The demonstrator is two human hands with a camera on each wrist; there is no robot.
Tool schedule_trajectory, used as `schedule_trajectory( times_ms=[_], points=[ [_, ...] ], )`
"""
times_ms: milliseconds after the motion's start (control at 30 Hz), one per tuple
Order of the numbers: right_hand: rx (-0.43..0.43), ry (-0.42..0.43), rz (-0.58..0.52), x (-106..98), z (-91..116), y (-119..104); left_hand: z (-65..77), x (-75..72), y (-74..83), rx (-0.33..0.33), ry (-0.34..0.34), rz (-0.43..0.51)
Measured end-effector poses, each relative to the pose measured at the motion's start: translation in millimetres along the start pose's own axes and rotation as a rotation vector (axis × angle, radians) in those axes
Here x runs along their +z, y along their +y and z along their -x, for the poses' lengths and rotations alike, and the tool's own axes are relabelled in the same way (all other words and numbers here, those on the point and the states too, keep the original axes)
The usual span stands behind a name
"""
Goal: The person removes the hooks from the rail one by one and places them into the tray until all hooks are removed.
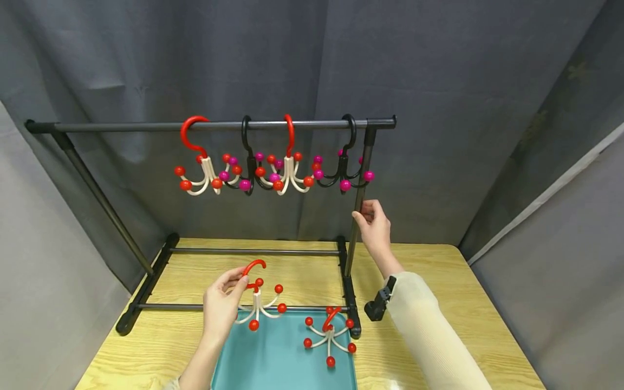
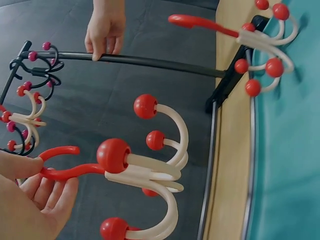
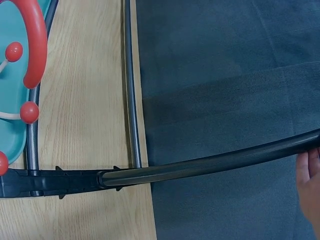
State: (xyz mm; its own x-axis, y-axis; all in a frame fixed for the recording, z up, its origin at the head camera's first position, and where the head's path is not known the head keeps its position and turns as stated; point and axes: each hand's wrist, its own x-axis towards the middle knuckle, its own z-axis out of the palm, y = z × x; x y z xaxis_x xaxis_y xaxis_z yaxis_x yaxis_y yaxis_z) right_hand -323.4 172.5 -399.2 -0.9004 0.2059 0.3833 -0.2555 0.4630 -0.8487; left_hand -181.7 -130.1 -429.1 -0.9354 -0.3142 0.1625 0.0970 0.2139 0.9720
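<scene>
My left hand (image 1: 223,303) pinches the red hook of a white multi-arm hanger (image 1: 258,309) with red ball tips, held above the near end of the blue tray. In the left wrist view the hanger's hook (image 2: 75,171) lies between thumb and fingers. My right hand (image 1: 376,227) grips the right upright post (image 1: 357,227) of a black garment rack, thumb on one side and fingers behind. Another white hanger with red balls (image 1: 330,337) lies in the blue tray (image 1: 283,363), its hook pointing up.
Along the rack's top bar (image 1: 146,127) hang a white hanger (image 1: 207,170), a black one with pink balls (image 1: 251,168), another white one (image 1: 290,168) and another black one (image 1: 343,168). The rack's feet (image 1: 146,298) stand on a wooden table (image 1: 439,303) before a grey curtain.
</scene>
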Motion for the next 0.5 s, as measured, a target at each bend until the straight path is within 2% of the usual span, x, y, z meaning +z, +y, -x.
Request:
schedule_trajectory(
  times_ms=[100, 500],
  points=[
    [0.002, -0.001, 0.001, 0, 0, 0, 4.2, 5.4, -6.2, -0.023, -0.007, -0.009],
    [-0.005, 0.001, 0.015, 1, 0, 0, 21.1, 27.8, -29.3, -0.085, -0.057, 0.047]
  ],
)
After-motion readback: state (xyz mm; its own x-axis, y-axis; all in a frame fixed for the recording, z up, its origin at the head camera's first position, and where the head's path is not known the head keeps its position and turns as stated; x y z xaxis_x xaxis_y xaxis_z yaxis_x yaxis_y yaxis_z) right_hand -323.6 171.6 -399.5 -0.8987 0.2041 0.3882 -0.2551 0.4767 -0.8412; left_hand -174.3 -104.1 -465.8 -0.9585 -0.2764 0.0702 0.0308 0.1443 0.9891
